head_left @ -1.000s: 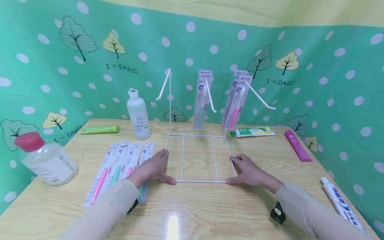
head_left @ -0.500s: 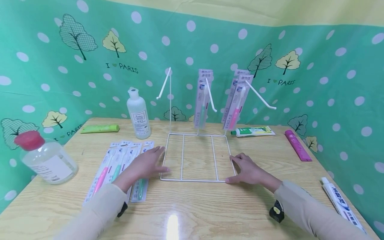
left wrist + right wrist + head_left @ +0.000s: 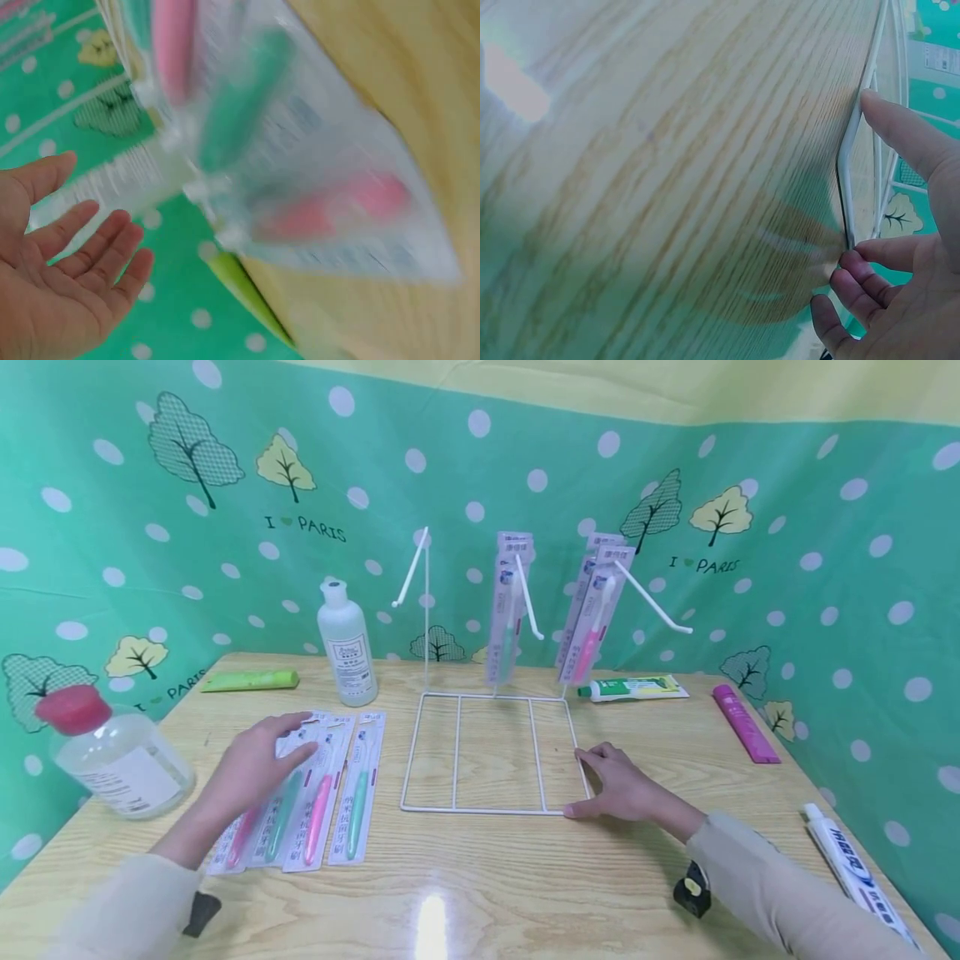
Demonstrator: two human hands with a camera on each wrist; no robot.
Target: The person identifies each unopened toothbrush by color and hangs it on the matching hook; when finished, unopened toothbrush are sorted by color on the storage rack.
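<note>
My left hand [image 3: 251, 768] hovers over the left part of a row of several packaged toothbrushes [image 3: 358, 793] lying on the table. Its fingers are spread and hold nothing; in the left wrist view the packs [image 3: 315, 127] are blurred. At the front right corner of a white wire display rack [image 3: 487, 812], my right hand [image 3: 618, 785] holds the base frame, thumb on the front bar and fingertips at the side bar. Packaged toothbrushes hang on the rack's middle hook [image 3: 528, 597] and right hook [image 3: 652, 597]. Nothing hangs on the left hook [image 3: 410, 568].
A red-capped bottle [image 3: 123, 768] stands at the left, and a white bottle [image 3: 347, 647] behind the packs. A green tube [image 3: 251, 682] lies at the back left. Toothpaste tubes [image 3: 637, 688], a magenta tube [image 3: 745, 724] and a white tube [image 3: 855, 868] lie at the right.
My left hand has let go of the rack's front left corner and moved left over the toothbrush packs. The right hand stays at its corner.
</note>
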